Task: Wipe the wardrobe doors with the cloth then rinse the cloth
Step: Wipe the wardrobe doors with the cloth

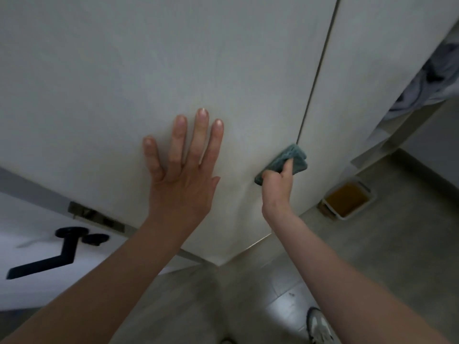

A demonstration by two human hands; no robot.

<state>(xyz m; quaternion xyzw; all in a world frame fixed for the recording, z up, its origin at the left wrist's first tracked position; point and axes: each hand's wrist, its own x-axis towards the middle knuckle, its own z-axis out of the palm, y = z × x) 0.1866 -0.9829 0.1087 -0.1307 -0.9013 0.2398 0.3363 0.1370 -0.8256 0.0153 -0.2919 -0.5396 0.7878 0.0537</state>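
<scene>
Two pale wardrobe doors fill the view: a wide left door (pixel 149 70) and a right door (pixel 367 70), split by a thin dark gap. My left hand (pixel 183 167) lies flat on the left door, fingers spread and holding nothing. My right hand (pixel 277 182) grips a folded blue-green cloth (pixel 294 158) and presses it against the lower part of the doors, right at the bottom of the gap. My fingers cover part of the cloth.
A white room door with a black lever handle (pixel 57 254) stands at the lower left. A white tub with brownish contents (pixel 347 198) sits on the grey tiled floor by the wardrobe's right base. Patterned bedding (pixel 427 78) hangs at the right. My shoe (pixel 319 325) shows below.
</scene>
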